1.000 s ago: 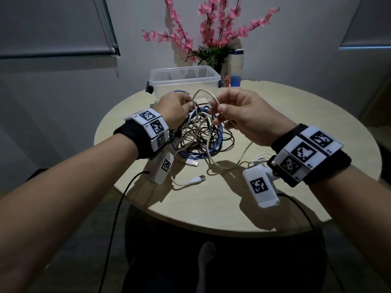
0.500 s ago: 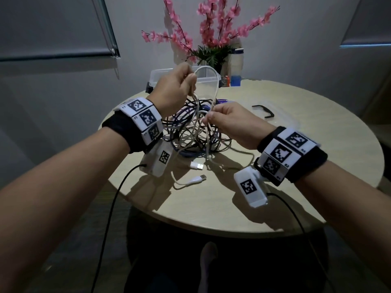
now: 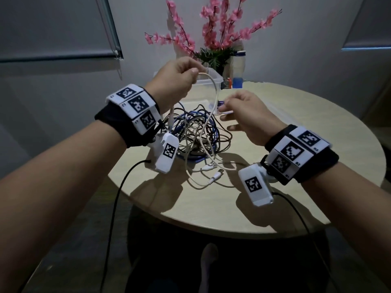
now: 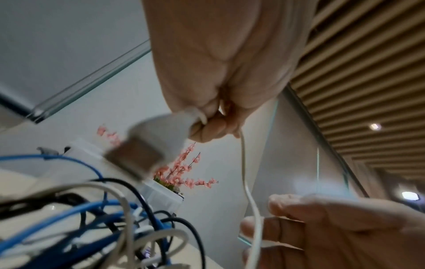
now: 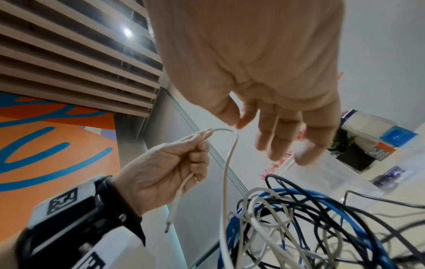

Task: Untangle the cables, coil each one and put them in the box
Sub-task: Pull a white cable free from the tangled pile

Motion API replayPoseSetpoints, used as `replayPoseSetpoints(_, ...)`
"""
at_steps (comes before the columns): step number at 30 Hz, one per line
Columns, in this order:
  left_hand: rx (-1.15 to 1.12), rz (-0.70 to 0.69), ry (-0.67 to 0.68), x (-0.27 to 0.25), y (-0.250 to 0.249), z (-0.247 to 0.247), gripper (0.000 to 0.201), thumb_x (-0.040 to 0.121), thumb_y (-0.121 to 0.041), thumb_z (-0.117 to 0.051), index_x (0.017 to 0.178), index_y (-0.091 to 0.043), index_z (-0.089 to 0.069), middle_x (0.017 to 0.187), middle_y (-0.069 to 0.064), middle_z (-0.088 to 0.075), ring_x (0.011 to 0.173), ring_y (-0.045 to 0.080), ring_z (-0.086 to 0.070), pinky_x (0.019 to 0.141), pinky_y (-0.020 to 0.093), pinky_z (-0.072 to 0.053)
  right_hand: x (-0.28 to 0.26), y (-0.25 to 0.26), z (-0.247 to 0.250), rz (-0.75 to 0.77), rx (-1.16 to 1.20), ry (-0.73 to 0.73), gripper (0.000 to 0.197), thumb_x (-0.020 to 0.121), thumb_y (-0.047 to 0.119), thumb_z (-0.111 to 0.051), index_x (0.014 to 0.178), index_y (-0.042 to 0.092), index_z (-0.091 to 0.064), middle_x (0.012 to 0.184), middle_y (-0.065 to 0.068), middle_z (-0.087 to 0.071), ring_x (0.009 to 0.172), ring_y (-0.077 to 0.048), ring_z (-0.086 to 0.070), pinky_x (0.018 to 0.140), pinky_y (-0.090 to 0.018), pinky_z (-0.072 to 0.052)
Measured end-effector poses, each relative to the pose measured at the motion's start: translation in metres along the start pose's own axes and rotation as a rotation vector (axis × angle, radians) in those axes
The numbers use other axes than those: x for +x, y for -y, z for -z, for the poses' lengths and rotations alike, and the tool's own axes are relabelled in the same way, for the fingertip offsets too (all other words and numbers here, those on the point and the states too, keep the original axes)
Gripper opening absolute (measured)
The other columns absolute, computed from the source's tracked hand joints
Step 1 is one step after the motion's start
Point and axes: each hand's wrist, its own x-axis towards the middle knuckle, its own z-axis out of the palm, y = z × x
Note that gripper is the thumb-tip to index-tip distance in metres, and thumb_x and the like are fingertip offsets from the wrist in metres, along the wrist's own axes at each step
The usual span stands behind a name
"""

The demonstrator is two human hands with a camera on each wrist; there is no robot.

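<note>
Left hand (image 3: 176,81) raised above tangled heap of blue, black and white cables (image 3: 198,134), pinching thin white cable (image 3: 214,96) near its plug end; strand loops down into heap. Right hand (image 3: 247,115) just right of heap, fingers loose, grasping nothing. Clear plastic box (image 3: 211,79) behind heap on round pale wooden table (image 3: 317,127)

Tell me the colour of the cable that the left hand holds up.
White cable, pinched by the left hand; clearest in the right wrist view.
</note>
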Motion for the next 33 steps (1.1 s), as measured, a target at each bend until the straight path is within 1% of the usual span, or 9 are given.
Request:
replayPoseSetpoints(5, -0.223, -0.004, 0.116, -0.014, -0.006, -0.002, 0.015, 0.094, -0.001, -0.049, 0.094, -0.014, -0.056, 0.080, 0.003, -0.063, 0.066, 0.010, -0.058, 0.061, 0.020, -0.047, -0.005, 0.002, 0.007, 0.138, 0.007, 0.004, 0.011, 0.094, 0.020, -0.057, 0.104, 0.018, -0.054, 0.072, -0.003, -0.055, 0.051, -0.008, -0.047, 0.043, -0.020, -0.034)
replayPoseSetpoints(9, -0.246, -0.036, 0.208, -0.019, -0.007, 0.000, 0.014, 0.095, -0.004, -0.048, 0.093, -0.013, -0.059, 0.080, 0.004, -0.065, 0.064, 0.013, -0.059, 0.062, 0.024, -0.048, -0.009, 0.004, 0.012, 0.170, 0.053, 0.054, 0.017, 0.099, 0.009, -0.047, 0.089, 0.013, -0.059, 0.057, -0.004, -0.056, 0.042, -0.009, -0.053, 0.041, -0.020, -0.036)
replayPoseSetpoints(14, -0.091, 0.083, 0.396, -0.026, 0.000, 0.003, 0.014, 0.098, -0.011, -0.044, 0.100, -0.013, -0.058, 0.075, 0.000, -0.069, 0.071, 0.018, -0.066, 0.073, 0.033, -0.054, -0.013, 0.015, 0.025, 0.042, 0.377, 0.128, 0.029, 0.096, 0.015, -0.032, 0.088, 0.009, -0.058, 0.083, -0.016, -0.067, 0.077, -0.025, -0.068, 0.065, -0.029, -0.051)
replayPoseSetpoints(18, 0.212, -0.044, 0.326, -0.024, 0.009, -0.003, 0.029, 0.092, -0.013, -0.058, 0.116, -0.029, -0.053, 0.097, -0.002, -0.056, 0.077, 0.015, -0.056, 0.073, 0.035, -0.051, -0.020, 0.011, 0.026, 0.088, 0.308, 0.210, 0.018, 0.098, 0.011, -0.042, 0.088, 0.008, -0.055, 0.078, -0.012, -0.066, 0.072, -0.024, -0.069, 0.065, -0.030, -0.055)
replayPoseSetpoints(21, 0.381, -0.209, 0.313, -0.024, 0.008, -0.013, 0.036, 0.091, -0.015, -0.060, 0.122, -0.031, -0.054, 0.108, -0.008, -0.049, 0.071, 0.000, -0.051, 0.064, 0.012, -0.043, -0.028, 0.008, 0.023, 0.094, 0.292, 0.293, 0.011, 0.102, 0.005, -0.036, 0.107, 0.008, -0.045, 0.087, -0.013, -0.067, 0.063, -0.021, -0.069, 0.058, -0.030, -0.055)
replayPoseSetpoints(24, 0.279, -0.195, 0.293, -0.026, 0.008, -0.022, 0.012, 0.092, -0.010, -0.058, 0.095, -0.020, -0.064, 0.076, -0.011, -0.059, 0.055, -0.002, -0.048, 0.053, 0.014, -0.039, -0.030, 0.009, 0.023, 0.093, 0.280, 0.258, 0.003, 0.102, 0.010, -0.039, 0.105, 0.011, -0.039, 0.089, -0.012, -0.069, 0.052, -0.019, -0.064, 0.047, -0.027, -0.050)
replayPoseSetpoints(26, 0.182, -0.154, 0.265, -0.026, 0.010, -0.020, 0.015, 0.093, -0.009, -0.056, 0.083, -0.019, -0.061, 0.063, -0.011, -0.060, 0.055, 0.001, -0.053, 0.056, 0.019, -0.043, -0.030, 0.007, 0.026, 0.089, 0.254, 0.235, 0.003, 0.102, 0.013, -0.041, 0.103, 0.011, -0.039, 0.086, -0.012, -0.070, 0.046, -0.017, -0.059, 0.044, -0.026, -0.044)
replayPoseSetpoints(31, 0.166, -0.125, 0.346, -0.028, 0.010, -0.018, 0.014, 0.092, -0.013, -0.058, 0.106, -0.017, -0.057, 0.094, -0.007, -0.066, 0.073, 0.009, -0.063, 0.062, 0.022, -0.049, -0.033, 0.004, 0.025, 0.121, 0.291, 0.276, 0.007, 0.101, 0.016, -0.042, 0.099, 0.009, -0.044, 0.094, -0.014, -0.069, 0.042, -0.012, -0.054, 0.043, -0.024, -0.041)
replayPoseSetpoints(33, 0.173, -0.113, 0.412, -0.033, 0.009, -0.026, 0.010, 0.093, -0.013, -0.057, 0.103, -0.012, -0.058, 0.077, -0.011, -0.069, 0.063, 0.005, -0.061, 0.054, 0.019, -0.047, -0.034, 0.007, 0.024, 0.152, 0.348, 0.284, 0.009, 0.101, 0.016, -0.042, 0.100, 0.007, -0.044, 0.095, -0.013, -0.069, 0.041, -0.011, -0.054, 0.041, -0.023, -0.043)
